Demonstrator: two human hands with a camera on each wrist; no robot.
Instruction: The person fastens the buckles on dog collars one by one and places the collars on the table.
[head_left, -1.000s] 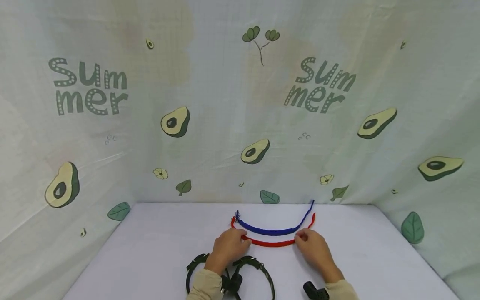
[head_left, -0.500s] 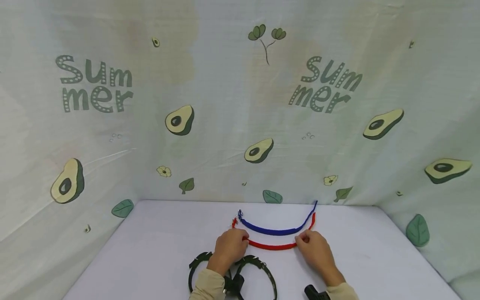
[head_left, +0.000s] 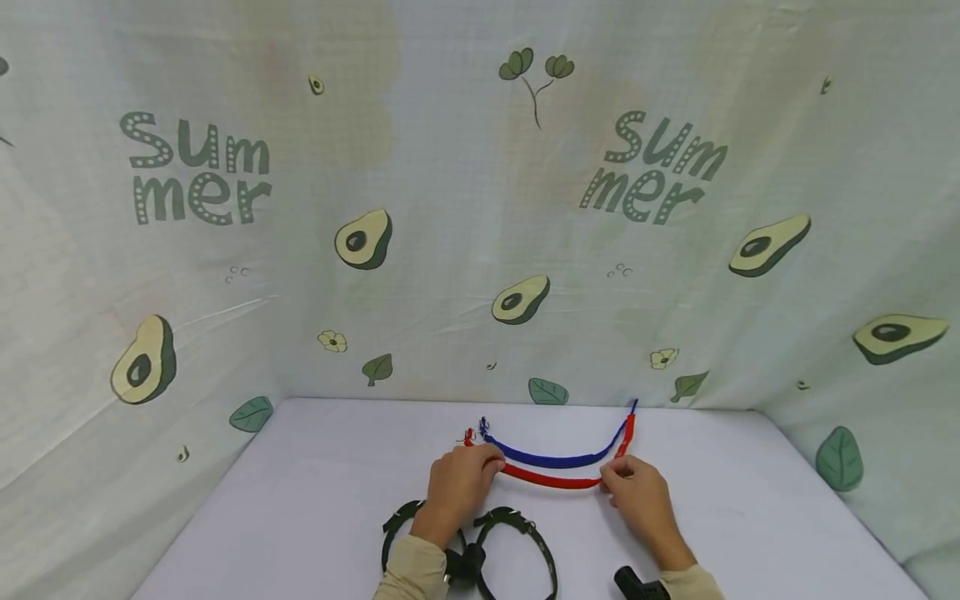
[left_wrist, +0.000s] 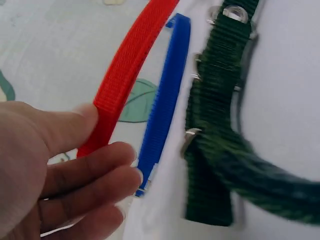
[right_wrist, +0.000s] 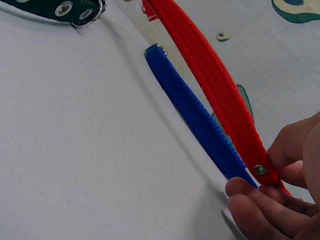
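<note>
Both hands hold a red collar (head_left: 551,481) of woven strap, curved in a shallow arc between them. Near its left end the left hand (head_left: 459,492) pinches it; in the left wrist view the thumb lies on one side of the red strap. My right hand (head_left: 643,504) pinches it by the other end, and a metal eyelet shows beside the thumb in the right wrist view. Just beyond, a blue collar (head_left: 551,461) lies along the same curve on the table. Its narrow right end is overlapped by the red one in the head view.
Dark green collars (head_left: 536,542) with metal fittings lie as loops close to the left forearm. The white table (head_left: 300,492) ends at a hanging cloth (head_left: 435,333) printed with avocados and leaves. A black device (head_left: 637,583) sits at the right wrist.
Both hands have lifted the red collar slightly and brought it nearer the blue one. Its right end has risen and now overlaps the blue end. The head view has shifted a little.
</note>
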